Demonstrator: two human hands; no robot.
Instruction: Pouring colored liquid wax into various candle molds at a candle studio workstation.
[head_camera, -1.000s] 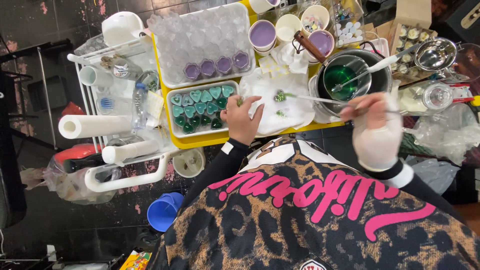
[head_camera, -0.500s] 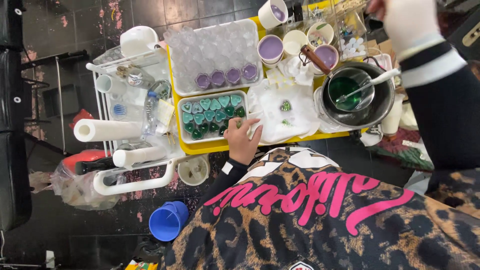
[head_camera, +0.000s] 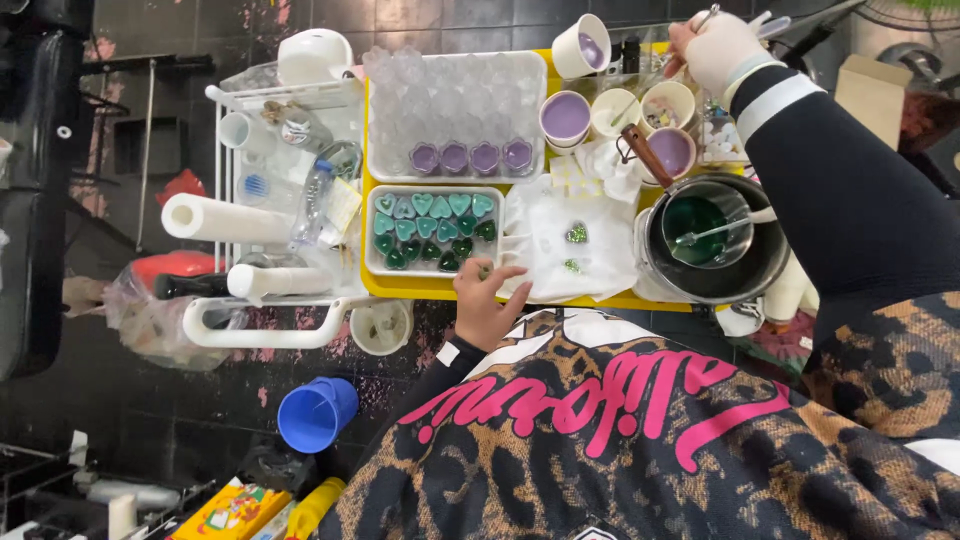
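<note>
My bare left hand (head_camera: 485, 305) rests with fingers spread on the near edge of a white sheet (head_camera: 600, 270), right beside a white mould tray of teal and dark green hearts (head_camera: 432, 230). Two small glittery green hearts (head_camera: 576, 234) lie on the sheet. My right hand (head_camera: 715, 45), in a white glove, is stretched to the far side above several small cups (head_camera: 668, 100) and pinches a thin metal tool. A metal pot of dark green liquid (head_camera: 705, 225) with a spoon in it stands under my right forearm.
A clear mould tray (head_camera: 455, 110) holds a row of purple fills. Cups of purple liquid (head_camera: 565, 115) stand behind the sheet on the yellow table (head_camera: 400, 288). A white cart (head_camera: 260, 330) with a paper roll (head_camera: 215, 218) is at left. A blue cup (head_camera: 315, 412) stands on the floor.
My right hand has lifted from the pot and reached to the far right over the cups. My left hand has slid back toward the table's near edge.
</note>
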